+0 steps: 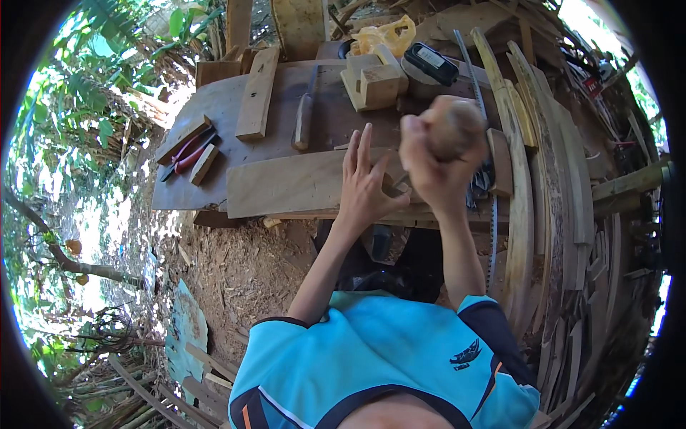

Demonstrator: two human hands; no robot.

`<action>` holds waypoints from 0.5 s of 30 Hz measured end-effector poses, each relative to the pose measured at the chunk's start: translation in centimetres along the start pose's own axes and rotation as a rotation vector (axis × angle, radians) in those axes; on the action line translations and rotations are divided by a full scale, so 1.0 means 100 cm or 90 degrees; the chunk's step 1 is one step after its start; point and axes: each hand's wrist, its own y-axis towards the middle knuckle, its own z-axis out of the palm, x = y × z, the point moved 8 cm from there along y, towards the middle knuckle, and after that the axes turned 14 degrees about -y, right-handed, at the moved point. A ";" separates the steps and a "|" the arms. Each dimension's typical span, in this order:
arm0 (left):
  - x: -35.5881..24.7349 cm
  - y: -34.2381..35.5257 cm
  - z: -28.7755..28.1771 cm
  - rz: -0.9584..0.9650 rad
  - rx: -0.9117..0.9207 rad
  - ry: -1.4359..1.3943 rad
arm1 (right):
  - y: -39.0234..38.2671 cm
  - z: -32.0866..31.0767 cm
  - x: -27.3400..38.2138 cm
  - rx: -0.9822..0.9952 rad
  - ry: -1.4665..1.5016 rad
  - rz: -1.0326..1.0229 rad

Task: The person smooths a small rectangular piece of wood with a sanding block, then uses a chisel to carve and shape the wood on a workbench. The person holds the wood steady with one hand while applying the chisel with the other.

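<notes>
My left hand (366,184) lies flat with its fingers spread on a pale wooden plank (286,182) at the front edge of the workbench (221,107). Something small sits by its thumb, and I cannot tell what it is. My right hand (429,171) is raised just right of the left one. It grips the handle of a wooden mallet whose rounded brown head (459,125) hangs blurred above the plank's right end.
Red-handled pliers (189,154) lie at the bench's left. Farther back are a wooden strip (257,93), a wooden-handled tool (306,114), a wooden block (375,82), a black device (431,63) and a yellow bag (386,32). A saw blade (493,236) and curved slats (532,157) lie on the right, with sawdust-covered ground (236,272) below.
</notes>
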 end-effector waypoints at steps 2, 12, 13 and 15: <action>-0.003 0.000 -0.004 -0.004 -0.005 -0.015 | 0.003 -0.014 0.017 -0.049 0.101 0.040; -0.005 0.000 -0.004 0.058 -0.001 -0.033 | 0.009 -0.021 0.008 -0.045 0.018 -0.011; -0.005 0.000 -0.005 0.057 -0.006 -0.036 | 0.010 -0.019 0.009 -0.033 0.011 -0.023; -0.007 -0.001 -0.006 0.066 -0.004 -0.029 | 0.011 -0.017 0.013 -0.021 0.018 -0.040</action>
